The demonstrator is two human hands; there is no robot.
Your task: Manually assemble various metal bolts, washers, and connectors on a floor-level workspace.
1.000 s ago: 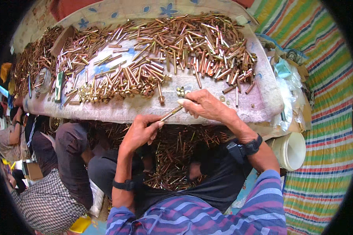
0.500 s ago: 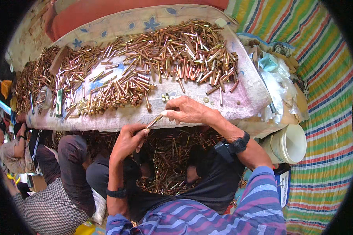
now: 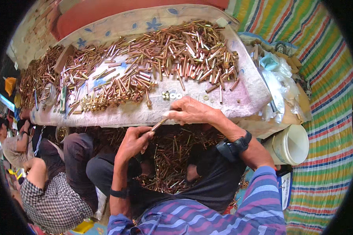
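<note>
My left hand [image 3: 134,141] pinches the lower end of a slim brass-coloured expansion bolt [image 3: 158,125] just off the table's front edge. The fingers of my right hand [image 3: 192,111] are closed round its upper end, and their tips hide that end. Past my right hand, small nuts [image 3: 166,95] and pale washers [image 3: 179,95] lie on the cloth. A heap of bolts with nuts and washers on them [image 3: 117,96] lies to the left of these. Behind spreads a large pile of loose metal tubes [image 3: 196,51].
A cloth-covered table [image 3: 223,105] stands before me. More metal pieces [image 3: 170,156] cover the floor between my legs. A white bucket [image 3: 296,145] lies tilted at the right, below plastic bags [image 3: 282,86]. At the left sits a person in a checked shirt [image 3: 57,201], with another person beyond.
Both hands have shifted slightly, the left one a little right and down, with the bolt still between them. The washers by the nuts now show. The checked-shirt person's arm has come up.
</note>
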